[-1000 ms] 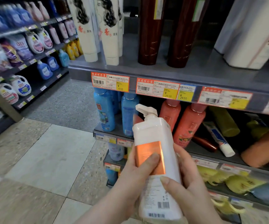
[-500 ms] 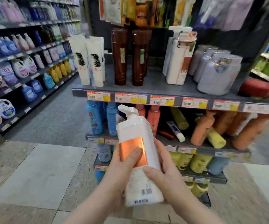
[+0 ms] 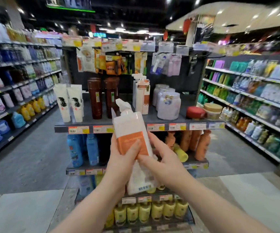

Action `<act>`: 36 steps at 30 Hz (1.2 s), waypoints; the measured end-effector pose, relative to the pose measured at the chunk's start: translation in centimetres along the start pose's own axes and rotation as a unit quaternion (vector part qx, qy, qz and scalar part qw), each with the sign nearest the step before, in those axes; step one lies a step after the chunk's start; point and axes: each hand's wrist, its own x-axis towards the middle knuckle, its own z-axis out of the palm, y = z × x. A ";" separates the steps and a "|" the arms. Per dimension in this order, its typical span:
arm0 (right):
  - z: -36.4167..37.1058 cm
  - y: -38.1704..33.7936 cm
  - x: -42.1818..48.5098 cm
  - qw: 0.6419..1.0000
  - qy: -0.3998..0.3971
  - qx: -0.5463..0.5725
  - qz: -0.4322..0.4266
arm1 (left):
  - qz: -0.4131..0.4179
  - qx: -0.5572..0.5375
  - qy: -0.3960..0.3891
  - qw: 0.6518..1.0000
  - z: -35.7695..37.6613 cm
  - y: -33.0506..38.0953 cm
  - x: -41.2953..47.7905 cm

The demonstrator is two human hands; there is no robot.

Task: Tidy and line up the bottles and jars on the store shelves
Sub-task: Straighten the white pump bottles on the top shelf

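Observation:
Both hands hold a white pump bottle [image 3: 129, 125] with an orange label up in front of the end-cap shelves. My left hand [image 3: 120, 158] grips it from the left, thumb across the orange label. My right hand [image 3: 161, 158] grips its right side lower down. Behind it, the top shelf [image 3: 102, 128] carries white tubes [image 3: 70, 105], two brown bottles [image 3: 102, 98], matching white pump bottles [image 3: 141, 93], pale lilac jars [image 3: 168, 105], a red jar lying on its side [image 3: 195, 112] and a cream tub [image 3: 212, 111].
The shelf below holds blue bottles [image 3: 82, 148] on the left and orange bottles [image 3: 196, 143] leaning on the right, with a yellow bottle lying down [image 3: 180, 153]. Yellow bottles [image 3: 149, 211] fill the bottom row. Long stocked aisles run along both sides.
The view has pulled back and tilted up, so the whole end-cap and both aisles show. Both hands have raised the pump bottle higher, level with the top shelf's edge.

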 end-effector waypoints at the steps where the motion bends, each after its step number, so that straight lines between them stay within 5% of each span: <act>1: -0.2 -0.1 0.2 1.000 0.010 0.015 0.010 | 0.009 0.004 -0.007 1.000 1.0 0.0 0.2; 8: -6.7 1.6 4.5 0.992 0.106 0.034 0.054 | -0.027 0.050 -0.116 0.992 6.8 0.7 4.3; 11: -10.2 2.9 7.4 0.989 0.123 0.062 0.049 | 0.028 0.092 -0.113 0.989 9.5 0.3 7.7; 16: -16.1 4.8 13.1 0.970 0.033 0.238 0.024 | 0.068 0.123 -0.058 0.988 12.0 -0.2 14.4; 20: -17.9 7.1 18.1 0.965 -0.033 0.262 -0.012 | 0.007 0.120 -0.115 0.986 13.2 -0.7 18.6; 28: -16.4 9.7 27.3 0.980 -0.166 0.114 0.004 | 0.042 0.092 -0.021 0.995 9.9 -2.9 23.9; 36: -13.5 11.3 33.4 0.988 -0.129 0.085 0.008 | 0.090 0.161 -0.073 0.980 5.7 -3.5 31.4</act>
